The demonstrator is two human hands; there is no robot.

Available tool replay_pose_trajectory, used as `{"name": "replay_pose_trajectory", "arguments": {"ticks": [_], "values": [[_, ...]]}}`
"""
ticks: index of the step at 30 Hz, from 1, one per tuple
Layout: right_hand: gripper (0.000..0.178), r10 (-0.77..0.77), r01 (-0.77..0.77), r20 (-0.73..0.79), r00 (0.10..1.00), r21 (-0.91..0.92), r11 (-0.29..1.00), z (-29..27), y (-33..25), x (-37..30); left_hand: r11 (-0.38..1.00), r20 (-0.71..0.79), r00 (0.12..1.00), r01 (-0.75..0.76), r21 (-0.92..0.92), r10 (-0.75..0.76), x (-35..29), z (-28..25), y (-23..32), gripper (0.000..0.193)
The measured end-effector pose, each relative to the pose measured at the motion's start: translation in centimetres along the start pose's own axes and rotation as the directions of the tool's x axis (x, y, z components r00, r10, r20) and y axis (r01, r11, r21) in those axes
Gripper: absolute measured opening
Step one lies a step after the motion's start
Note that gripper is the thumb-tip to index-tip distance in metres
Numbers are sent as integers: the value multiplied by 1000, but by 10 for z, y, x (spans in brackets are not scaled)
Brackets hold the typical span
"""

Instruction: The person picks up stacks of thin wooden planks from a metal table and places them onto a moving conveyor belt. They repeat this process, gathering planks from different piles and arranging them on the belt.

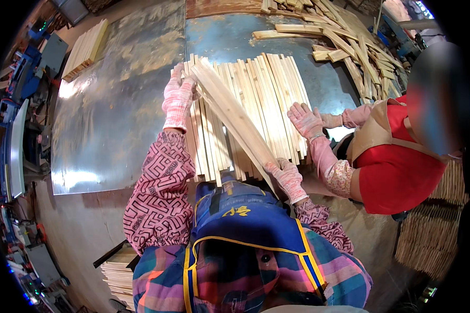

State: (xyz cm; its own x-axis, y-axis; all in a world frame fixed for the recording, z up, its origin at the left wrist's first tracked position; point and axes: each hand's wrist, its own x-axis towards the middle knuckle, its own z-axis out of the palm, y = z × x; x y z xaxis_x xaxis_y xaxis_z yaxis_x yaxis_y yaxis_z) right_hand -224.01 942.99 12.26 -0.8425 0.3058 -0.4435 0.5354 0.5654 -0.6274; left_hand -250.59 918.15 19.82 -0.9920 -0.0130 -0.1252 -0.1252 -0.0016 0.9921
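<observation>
A pale wooden board (234,116) lies slantwise above a row of narrow wooden slats (269,99) on a metal-topped table (125,104). At the board's far end, my left hand (177,101), in a pink and white knit glove, is closed with its fingers at the edge. My right hand (287,181), gloved alike, grips the near end close to my blue apron (240,208). Part of the right-hand fingers is hidden by the board. Beneath it, the slats stand side by side, their ends uneven.
A co-worker in red reaches in from the right, a gloved hand (304,121) beside the slats. Loose wood strips (355,47) are heaped at the far right. A neat board stack (86,48) sits far left. More stacked slats (119,274) are low at left.
</observation>
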Motion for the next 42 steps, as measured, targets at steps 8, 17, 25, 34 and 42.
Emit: {"name": "replay_pose_trajectory", "arguments": {"ticks": [8,17,25,34,42], "values": [[74,11,-11,-13,1000,1,1000,-4,-11,20,982,270,948,187,-41,-169,-49,11,-42,101],[65,-58,35,59,997,340,940,9,1,53,844,285,815,396,362,-505,-58,63,-34,43],[45,-202,45,228,953,549,834,-1,-24,64,875,258,855,364,318,-449,-61,58,-44,38],[64,-129,-79,448,885,416,906,14,-29,21,945,311,893,318,80,-326,-54,30,-73,37],[51,91,-185,166,982,736,651,63,-51,25,864,180,984,-89,496,-1,-46,13,-121,72]]}}
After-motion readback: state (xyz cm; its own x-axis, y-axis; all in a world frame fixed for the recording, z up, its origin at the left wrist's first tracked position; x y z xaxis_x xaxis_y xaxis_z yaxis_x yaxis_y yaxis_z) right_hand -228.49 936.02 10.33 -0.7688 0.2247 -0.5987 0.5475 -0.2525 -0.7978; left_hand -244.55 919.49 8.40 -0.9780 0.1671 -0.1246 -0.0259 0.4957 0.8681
